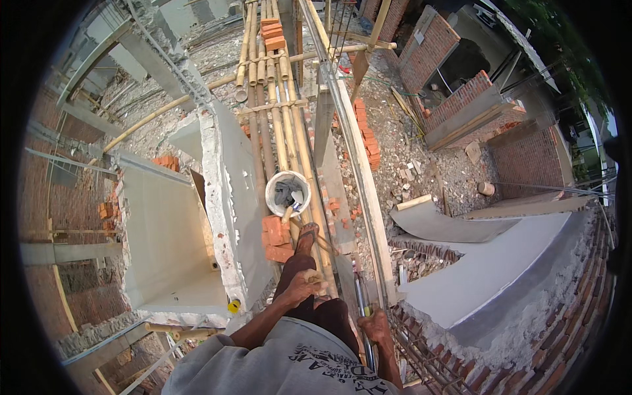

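My left hand (305, 288) is held in front of my thigh with its fingers curled; whatever may be inside is hidden. To the right, my right hand (376, 326) is closed beside upright metal pipes (363, 304), and I cannot tell whether it grips anything. A white bucket (269, 192) stands on the bamboo walkway (286, 135) beyond my foot. In it are dark grey contents (286, 190) and a tool with a wooden handle (287, 214). Orange bricks (275, 232) are stacked just left of my sandalled foot (307, 238).
A long beam (365, 178) runs along the right of the walkway. On the left rises a broken-edged plastered wall (240, 197). More bricks (271, 33) lie at the walkway's far end. Rubble (401, 131) covers the ground below, and rebar (428, 359) lies at lower right.
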Motion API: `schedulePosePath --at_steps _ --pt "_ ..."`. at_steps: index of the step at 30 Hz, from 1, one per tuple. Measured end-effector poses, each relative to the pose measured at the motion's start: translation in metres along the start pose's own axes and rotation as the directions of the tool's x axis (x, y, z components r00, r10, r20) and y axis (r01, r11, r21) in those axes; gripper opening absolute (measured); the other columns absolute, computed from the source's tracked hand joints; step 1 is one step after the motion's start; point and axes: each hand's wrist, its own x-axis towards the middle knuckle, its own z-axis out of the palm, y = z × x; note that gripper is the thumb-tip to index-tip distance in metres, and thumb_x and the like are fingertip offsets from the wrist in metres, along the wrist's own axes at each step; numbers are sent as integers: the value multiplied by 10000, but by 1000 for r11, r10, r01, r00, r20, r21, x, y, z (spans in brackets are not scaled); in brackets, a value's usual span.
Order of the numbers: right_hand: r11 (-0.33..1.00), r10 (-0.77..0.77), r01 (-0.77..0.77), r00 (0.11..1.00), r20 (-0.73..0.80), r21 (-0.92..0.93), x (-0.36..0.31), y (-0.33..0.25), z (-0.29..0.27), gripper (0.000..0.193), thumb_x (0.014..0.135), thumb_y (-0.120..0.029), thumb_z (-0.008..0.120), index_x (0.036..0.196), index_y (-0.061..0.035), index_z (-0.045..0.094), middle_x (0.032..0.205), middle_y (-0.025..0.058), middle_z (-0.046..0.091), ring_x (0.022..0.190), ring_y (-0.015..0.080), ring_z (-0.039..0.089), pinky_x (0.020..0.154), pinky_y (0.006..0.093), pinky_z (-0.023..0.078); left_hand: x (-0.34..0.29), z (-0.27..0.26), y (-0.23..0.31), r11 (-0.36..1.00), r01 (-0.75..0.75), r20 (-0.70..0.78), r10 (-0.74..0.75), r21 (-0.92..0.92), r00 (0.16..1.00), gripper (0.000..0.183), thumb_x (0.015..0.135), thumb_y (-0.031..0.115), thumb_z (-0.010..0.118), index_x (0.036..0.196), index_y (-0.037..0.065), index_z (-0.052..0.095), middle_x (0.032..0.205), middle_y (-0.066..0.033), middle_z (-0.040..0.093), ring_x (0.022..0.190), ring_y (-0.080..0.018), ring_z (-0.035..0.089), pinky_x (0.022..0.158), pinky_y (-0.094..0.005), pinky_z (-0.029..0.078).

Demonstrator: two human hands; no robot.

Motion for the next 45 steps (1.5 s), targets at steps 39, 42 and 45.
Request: schedulePosePath --at_steps 39,42,45 --pt "980 107 -107 994 6 170 182 -130 -77 69 823 -55 554 775 -56 503 586 31 528 477 124 530 391 262 386 -117 -391 156 988 82 -771 46 127 636 325 910 302 655 965 -18 631 780 -67 634 604 -138 595 497 -247 480" --pt "950 74 -66 997 -16 305 176 -97 -74 152 860 -109 528 715 -99 485 570 13 500 472 111 503 392 267 375 -135 -397 159 997 39 -771 24 64 637 318 907 311 658 922 -3 613 768 -65 628 599 -135 596 484 -235 476" --pt "907 60 -92 994 91 411 177 -46 -65 203 836 -228 561 666 -127 512 554 17 500 482 137 504 454 311 396 -146 -395 152 997 -83 -695 61 1 717 313 908 313 659 870 11 586 743 -64 618 582 -140 596 480 -245 491"
